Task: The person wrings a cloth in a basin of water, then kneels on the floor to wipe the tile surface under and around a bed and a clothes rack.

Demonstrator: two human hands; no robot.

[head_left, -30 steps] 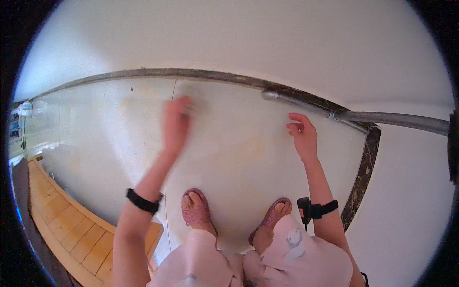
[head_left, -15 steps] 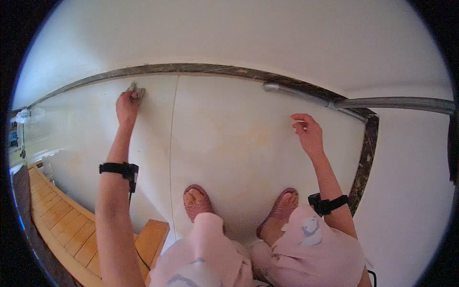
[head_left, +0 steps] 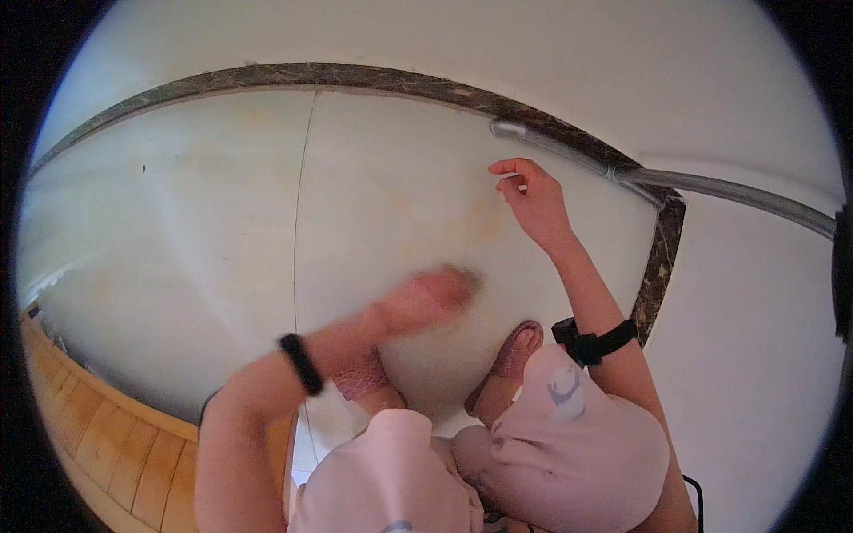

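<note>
My left hand (head_left: 422, 300), smeared by motion, is low over the pale floor in front of my feet. It is closed around a small crumpled greyish thing (head_left: 467, 281) that sticks out past the fingers; its kind is too blurred to tell. My right hand (head_left: 536, 202) hovers over the floor on the right, below the grey pipe. Its fingers are loosely bent, with a gap between thumb and forefinger, and nothing shows in it. A small dark speck (head_left: 143, 169) lies on the floor at the far left.
A dark marble skirting (head_left: 355, 75) runs along the white wall. The grey pipe (head_left: 729, 185) follows it at the right. A slatted wooden bench (head_left: 107, 440) stands at lower left. My feet in pink slippers (head_left: 508, 364) are on the pale floor (head_left: 204, 222).
My left hand has swept from the far left by the skirting to the middle in front of my feet, still closed on the greyish thing. My right hand has shifted slightly left and farther away.
</note>
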